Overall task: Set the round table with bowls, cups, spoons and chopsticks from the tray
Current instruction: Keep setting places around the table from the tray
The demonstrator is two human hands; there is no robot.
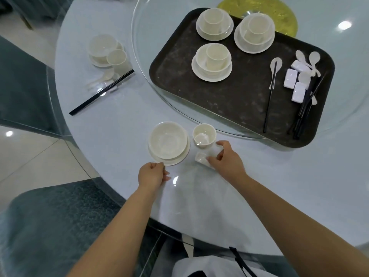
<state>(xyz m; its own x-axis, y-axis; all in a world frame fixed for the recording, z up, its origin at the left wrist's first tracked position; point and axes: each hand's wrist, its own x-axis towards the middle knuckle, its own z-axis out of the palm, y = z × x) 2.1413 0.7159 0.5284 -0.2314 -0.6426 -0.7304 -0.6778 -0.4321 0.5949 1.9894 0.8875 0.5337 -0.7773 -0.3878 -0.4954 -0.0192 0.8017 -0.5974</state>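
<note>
A white bowl (pixel 168 142) sits on a saucer (pixel 184 154) near the table's front edge. My left hand (pixel 152 175) pinches the saucer's near rim. Just right of the bowl stands a white cup (pixel 204 134). Below the cup lies a small white chopstick rest (pixel 201 159), and my right hand (pixel 225 159) grips it with curled fingers. The dark tray (pixel 229 96) on the glass turntable holds three bowl-cup-saucer stacks (pixel 212 61), spoons (pixel 275 66), white rests (pixel 290 78) and black chopsticks (pixel 303 110).
A finished place setting (pixel 107 53) with bowl, cup, spoon and black chopsticks (pixel 101 91) lies at the far left of the round table. The glass turntable's rim (pixel 139 62) curves past it. Grey chairs (pixel 50 226) stand at the front and left.
</note>
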